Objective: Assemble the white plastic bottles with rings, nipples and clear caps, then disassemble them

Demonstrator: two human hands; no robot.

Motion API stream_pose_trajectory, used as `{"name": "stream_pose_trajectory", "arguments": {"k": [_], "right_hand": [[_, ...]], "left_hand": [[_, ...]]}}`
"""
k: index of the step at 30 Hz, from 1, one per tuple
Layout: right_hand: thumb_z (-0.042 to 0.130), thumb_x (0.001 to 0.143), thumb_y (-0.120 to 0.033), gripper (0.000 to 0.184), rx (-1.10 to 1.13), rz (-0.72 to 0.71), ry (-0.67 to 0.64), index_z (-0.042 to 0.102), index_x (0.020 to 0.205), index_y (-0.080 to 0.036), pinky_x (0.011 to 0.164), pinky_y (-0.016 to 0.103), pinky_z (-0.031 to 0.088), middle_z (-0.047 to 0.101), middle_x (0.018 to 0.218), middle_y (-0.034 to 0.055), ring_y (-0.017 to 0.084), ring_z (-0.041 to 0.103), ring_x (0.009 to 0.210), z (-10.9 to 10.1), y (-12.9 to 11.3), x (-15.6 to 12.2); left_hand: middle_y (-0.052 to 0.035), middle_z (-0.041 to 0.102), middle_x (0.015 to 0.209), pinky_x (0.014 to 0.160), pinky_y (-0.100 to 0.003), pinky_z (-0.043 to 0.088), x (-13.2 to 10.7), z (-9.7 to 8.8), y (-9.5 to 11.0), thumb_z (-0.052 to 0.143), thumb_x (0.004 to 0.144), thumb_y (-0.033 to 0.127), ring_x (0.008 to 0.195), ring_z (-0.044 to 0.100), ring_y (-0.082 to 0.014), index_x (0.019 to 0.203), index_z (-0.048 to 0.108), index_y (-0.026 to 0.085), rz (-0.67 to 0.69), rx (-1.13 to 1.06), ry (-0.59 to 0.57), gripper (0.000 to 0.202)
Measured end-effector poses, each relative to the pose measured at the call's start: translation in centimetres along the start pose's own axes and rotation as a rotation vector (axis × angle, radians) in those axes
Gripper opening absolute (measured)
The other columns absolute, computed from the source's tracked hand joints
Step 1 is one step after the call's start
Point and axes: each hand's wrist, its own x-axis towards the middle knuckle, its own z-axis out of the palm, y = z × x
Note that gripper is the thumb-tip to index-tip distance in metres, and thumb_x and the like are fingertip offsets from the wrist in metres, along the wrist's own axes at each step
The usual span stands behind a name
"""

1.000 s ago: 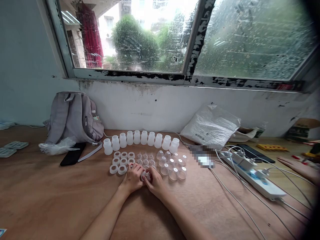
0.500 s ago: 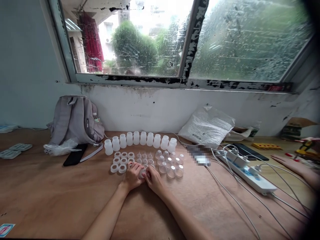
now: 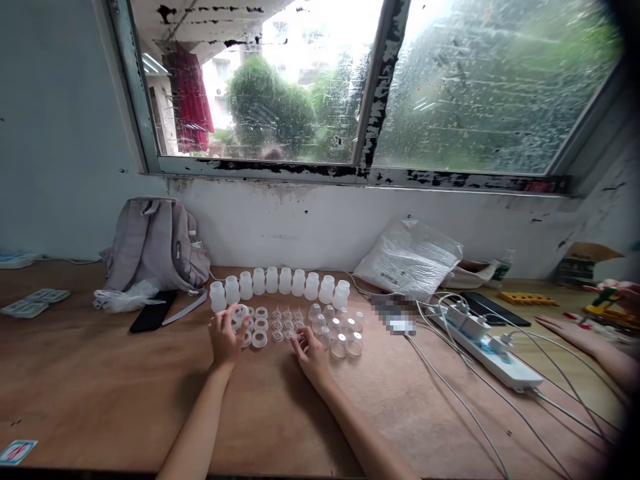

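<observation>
My left hand [image 3: 223,339] is raised a little over the wooden table [image 3: 100,387] and pinches a white plastic ring [image 3: 239,314] between thumb and fingers. My right hand [image 3: 309,352] rests on the table with its fingertips curled on a small clear nipple-shaped piece [image 3: 299,338]. Between and beyond the hands lie white rings [image 3: 260,331], small clear nipples [image 3: 287,320] and clear dome caps [image 3: 345,333] in rows. A row of small white bottles [image 3: 280,283] stands behind them.
A grey backpack [image 3: 153,243], a clear bag and a black phone [image 3: 151,311] lie at the left. A white plastic bag [image 3: 407,259], a power strip [image 3: 493,347] with cables and another person's hand [image 3: 575,330] are at the right. The wall and window are behind.
My hands, which were pressed together over one piece, have parted. The left hand has moved left and up with a white ring; the right stays by the small clear pieces.
</observation>
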Motion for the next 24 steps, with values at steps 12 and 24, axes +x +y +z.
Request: {"name": "stream_pose_trajectory", "arguments": {"k": [12, 24], "right_hand": [[0.046, 0.079, -0.015, 0.026, -0.26, -0.28, -0.279, 0.045, 0.105, -0.019, 0.071, 0.028, 0.044, 0.06, 0.094, 0.007, 0.02, 0.055, 0.087, 1.0, -0.8, -0.6], [0.047, 0.081, -0.021, 0.006, -0.371, -0.211, -0.245, 0.051, 0.085, -0.021, 0.066, 0.025, 0.041, 0.059, 0.086, 0.0046, 0.018, 0.053, 0.081, 1.3, -0.3, -0.5]], "left_hand": [[-0.0167, 0.055, 0.102, 0.079, -0.043, 0.036, 0.4, 1.4, -5.6, 0.047, 0.076, 0.039, 0.099, 0.046, -0.0329, 0.109, 0.052, 0.011, -0.383, 0.257, -0.199, 0.043], [-0.0148, 0.061, 0.099, 0.084, -0.042, 0.036, 0.4, 2.0, -6.3, 0.046, 0.076, 0.031, 0.099, 0.05, -0.0297, 0.106, 0.052, 0.012, -0.28, 0.183, -0.152, 0.036]]}}
